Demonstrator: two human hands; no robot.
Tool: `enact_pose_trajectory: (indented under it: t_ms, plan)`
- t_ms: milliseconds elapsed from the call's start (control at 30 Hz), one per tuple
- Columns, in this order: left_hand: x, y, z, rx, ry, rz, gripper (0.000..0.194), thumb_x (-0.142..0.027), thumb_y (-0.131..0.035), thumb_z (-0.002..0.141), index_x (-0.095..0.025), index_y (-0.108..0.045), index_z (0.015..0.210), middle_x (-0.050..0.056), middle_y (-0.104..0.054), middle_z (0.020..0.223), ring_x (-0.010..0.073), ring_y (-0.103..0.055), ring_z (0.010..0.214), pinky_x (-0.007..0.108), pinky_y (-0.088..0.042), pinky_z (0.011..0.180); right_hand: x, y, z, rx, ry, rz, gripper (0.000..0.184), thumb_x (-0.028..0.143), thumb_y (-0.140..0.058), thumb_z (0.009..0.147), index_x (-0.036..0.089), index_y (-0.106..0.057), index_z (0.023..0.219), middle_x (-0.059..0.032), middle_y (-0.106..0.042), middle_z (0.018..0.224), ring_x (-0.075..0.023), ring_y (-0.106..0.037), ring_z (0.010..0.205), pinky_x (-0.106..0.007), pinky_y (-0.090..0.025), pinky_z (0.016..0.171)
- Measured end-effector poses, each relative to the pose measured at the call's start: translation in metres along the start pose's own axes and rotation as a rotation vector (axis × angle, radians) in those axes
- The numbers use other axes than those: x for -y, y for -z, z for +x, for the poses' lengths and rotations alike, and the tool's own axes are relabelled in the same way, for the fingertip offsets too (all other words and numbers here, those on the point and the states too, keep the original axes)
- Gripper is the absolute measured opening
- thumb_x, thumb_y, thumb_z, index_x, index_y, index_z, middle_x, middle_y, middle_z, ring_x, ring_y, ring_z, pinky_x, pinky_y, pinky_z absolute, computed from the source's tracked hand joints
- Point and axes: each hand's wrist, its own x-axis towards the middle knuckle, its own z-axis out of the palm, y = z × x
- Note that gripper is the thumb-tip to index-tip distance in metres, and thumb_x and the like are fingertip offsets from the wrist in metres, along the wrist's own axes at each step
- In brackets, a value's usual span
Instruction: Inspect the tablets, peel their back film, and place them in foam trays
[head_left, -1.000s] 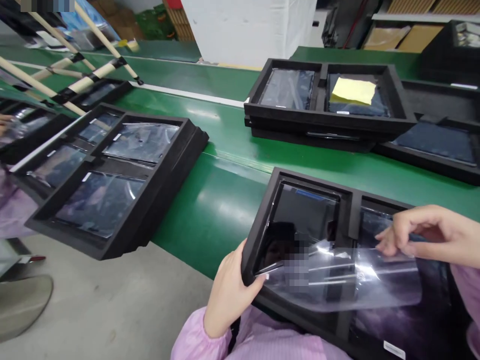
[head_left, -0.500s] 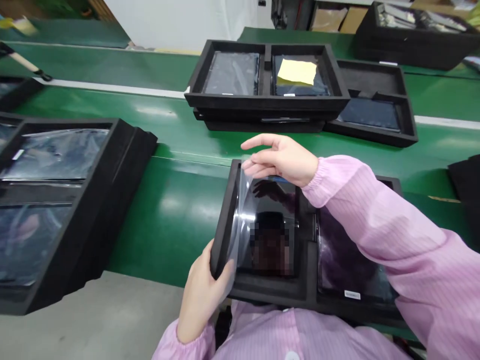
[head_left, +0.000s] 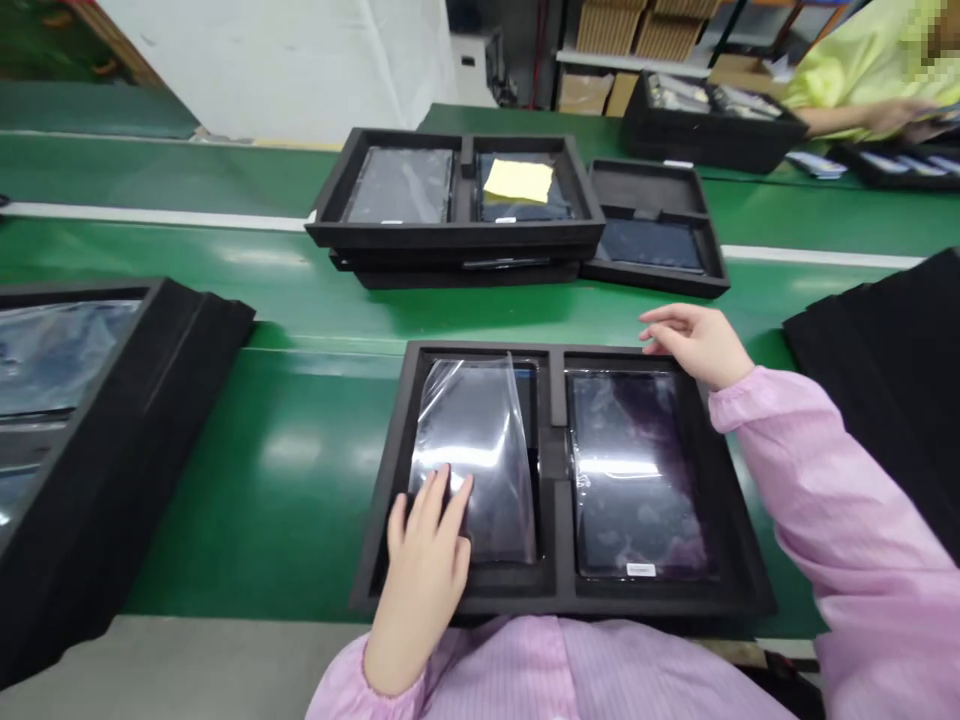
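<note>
In front of me a black foam tray (head_left: pixel 555 602) holds two flat dark screen panels, one in each compartment. A clear plastic film (head_left: pixel 480 420) lies slightly askew over the left panel (head_left: pixel 527 385), leaving a strip of its right side bare. My left hand (head_left: pixel 424 550) rests with spread fingers on the film's lower left part. The right panel (head_left: pixel 637 500) has a cloudy film-like surface and a small white label (head_left: pixel 640 570) at its lower edge. Above the tray's upper right corner, my right hand (head_left: pixel 697 345) hovers with loosely bent fingers and nothing visible in them.
Stacked black trays (head_left: pixel 457 235), the top one bearing a yellow paper (head_left: pixel 519 181), stand beyond mine on the green bench (head_left: pixel 300 450). Another tray (head_left: pixel 652 230) sits beside them. More black trays flank me at left (head_left: pixel 150 400) and right (head_left: pixel 892 370). A person in yellow (head_left: pixel 855 75) works at back right.
The film, earlier raised along the left panel's left side, now lies across it. My left hand has moved from the tray's edge onto the film; my right hand has moved off to the right.
</note>
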Motion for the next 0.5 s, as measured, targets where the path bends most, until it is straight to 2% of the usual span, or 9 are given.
enact_pose_trajectory:
  t_ms: [67,133,200,300,400,500]
  plan:
    - [-0.013,-0.007,0.007,0.025,-0.142,-0.051,0.05,-0.01,-0.035,0.088,-0.021,-0.057,0.132,0.014,-0.057,0.14,0.0296,-0.052,0.13,0.051,-0.039,0.109,-0.018,0.011,-0.01,-0.063,0.038,-0.112,0.02,0.008,-0.053,0.08,0.014,-0.07,0.086,-0.0069,-0.072,0.075,-0.0211,-0.07,0.067,-0.037,-0.057,0.073]
    - [-0.027,-0.011,0.014,0.036,-0.233,-0.101,0.047,-0.015,-0.037,0.091,-0.021,-0.057,0.133,0.012,-0.058,0.139,0.0277,-0.055,0.128,0.046,-0.044,0.107,-0.027,0.014,-0.021,-0.077,0.079,-0.182,0.015,0.008,-0.057,0.075,0.015,-0.071,0.075,-0.0089,-0.071,0.073,-0.0268,-0.068,0.076,-0.045,-0.053,0.083]
    - [-0.04,-0.013,0.018,0.061,-0.302,-0.144,0.047,-0.017,-0.039,0.091,-0.022,-0.055,0.135,0.011,-0.058,0.139,0.0264,-0.056,0.127,0.043,-0.046,0.106,-0.031,0.01,-0.031,-0.063,0.126,-0.24,0.011,0.009,-0.062,0.072,0.016,-0.071,0.069,-0.0129,-0.071,0.08,-0.0325,-0.065,0.088,-0.052,-0.048,0.091]
    - [-0.054,-0.013,0.021,0.092,-0.379,-0.163,0.055,-0.011,-0.039,0.087,-0.024,-0.053,0.138,0.009,-0.055,0.143,0.0263,-0.053,0.131,0.043,-0.046,0.107,-0.03,0.005,-0.04,-0.03,0.164,-0.281,0.01,0.012,-0.064,0.076,0.015,-0.07,0.069,-0.0184,-0.07,0.093,-0.0374,-0.06,0.1,-0.057,-0.043,0.094]
    - [-0.062,-0.014,0.021,0.081,-0.386,-0.122,0.058,-0.01,-0.038,0.084,-0.022,-0.052,0.139,0.009,-0.054,0.145,0.0279,-0.048,0.135,0.046,-0.045,0.109,-0.023,0.006,-0.045,0.053,0.18,-0.252,0.015,0.008,-0.061,0.079,0.016,-0.065,0.066,-0.0169,-0.069,0.094,-0.0348,-0.06,0.102,-0.055,-0.043,0.096]
    - [-0.07,-0.018,0.021,0.036,-0.34,-0.059,0.053,-0.019,-0.041,0.088,-0.018,-0.049,0.141,0.013,-0.051,0.146,0.0312,-0.043,0.138,0.05,-0.045,0.108,-0.007,0.01,-0.054,0.258,0.197,-0.133,0.019,0.005,-0.06,0.08,0.018,-0.058,0.067,-0.0071,-0.069,0.074,-0.0238,-0.067,0.079,-0.044,-0.052,0.084]
